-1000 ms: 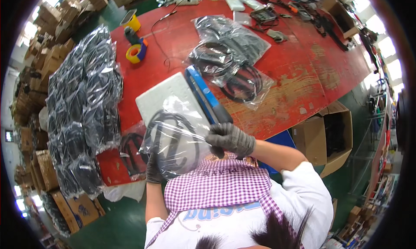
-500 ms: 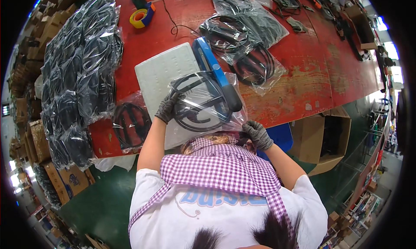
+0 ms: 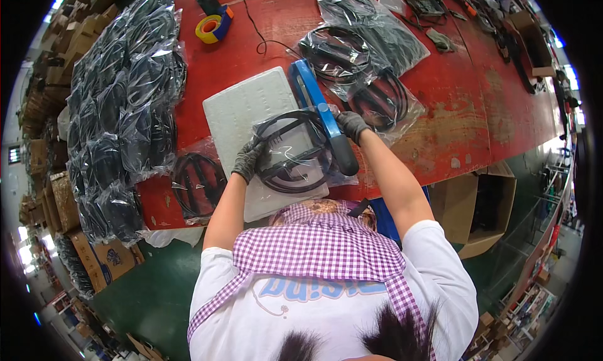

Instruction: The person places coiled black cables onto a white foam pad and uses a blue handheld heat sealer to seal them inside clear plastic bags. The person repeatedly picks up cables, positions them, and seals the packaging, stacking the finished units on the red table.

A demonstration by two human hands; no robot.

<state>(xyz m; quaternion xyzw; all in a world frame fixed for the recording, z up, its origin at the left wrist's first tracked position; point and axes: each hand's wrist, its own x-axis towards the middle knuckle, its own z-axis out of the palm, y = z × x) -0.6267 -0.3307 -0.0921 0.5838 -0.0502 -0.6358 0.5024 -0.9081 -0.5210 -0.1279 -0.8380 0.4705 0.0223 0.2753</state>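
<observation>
A clear plastic bag [image 3: 291,152] with a coiled black cable inside lies over the lower part of a white foam board [image 3: 242,100]. My left hand [image 3: 250,158], in a dark grey glove, grips the bag's left edge. Across the bag's right side runs a blue hand-held bag sealer [image 3: 317,103] with a thick black handle [image 3: 343,155]. Just right of its blue arm is my gloved right hand [image 3: 353,127], fingers curled in against the sealer's side. Whatever those fingers pinch is hidden.
Many bagged cables [image 3: 135,103] are piled at the left; one bag [image 3: 198,184] lies near my left forearm. More bagged cables [image 3: 339,53] sit beyond the sealer. A tape dispenser [image 3: 213,27] stands at the far left, a cardboard box [image 3: 480,204] below the table's right edge.
My right hand has left the bag's lower right corner and moved up and forward to the sealer's right side. My left hand stays on the bag's left edge.
</observation>
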